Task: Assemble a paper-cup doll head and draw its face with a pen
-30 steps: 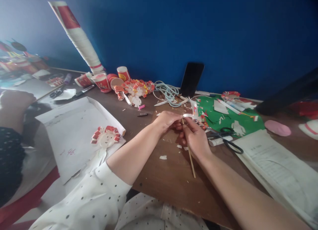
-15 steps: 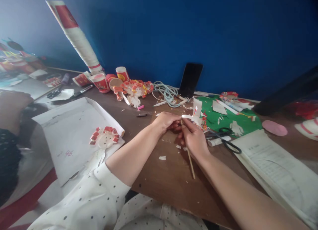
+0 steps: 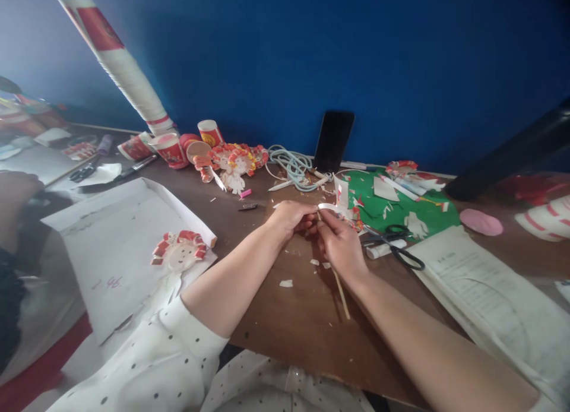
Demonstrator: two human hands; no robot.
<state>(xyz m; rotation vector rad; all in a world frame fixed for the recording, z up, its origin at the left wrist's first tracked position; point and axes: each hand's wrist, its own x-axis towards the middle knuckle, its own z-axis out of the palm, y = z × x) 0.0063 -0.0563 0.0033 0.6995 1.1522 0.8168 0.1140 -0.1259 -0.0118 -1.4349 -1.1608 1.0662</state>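
Over the middle of the desk my two hands meet. A thin wooden stick point(image 3: 342, 296) passes under the fingers of my right hand point(image 3: 342, 244), which is closed around it, and its lower end points toward me. At the stick's upper end a curled white paper strip point(image 3: 328, 206) runs off to the right, behind my right thumb and fingers. My left hand point(image 3: 291, 215) is closed in a pinch where strip and stick meet; its fingertips are partly hidden. Just beyond my right hand lie white paper cutouts point(image 3: 342, 190) with red and orange bits.
Black-handled scissors point(image 3: 403, 249) and a white tube point(image 3: 386, 249) lie right of my hands, near green paper point(image 3: 367, 192). A phone point(image 3: 333, 142) leans against the wall beside a coiled cable point(image 3: 289, 165). Paper cups point(image 3: 169, 151) and a cardboard tray point(image 3: 95, 222) are left. Another person's arm point(image 3: 15, 204) shows far left.
The view has shifted slightly, so most things sit a little further left. My hands keep the same grip on the stick and the strip.
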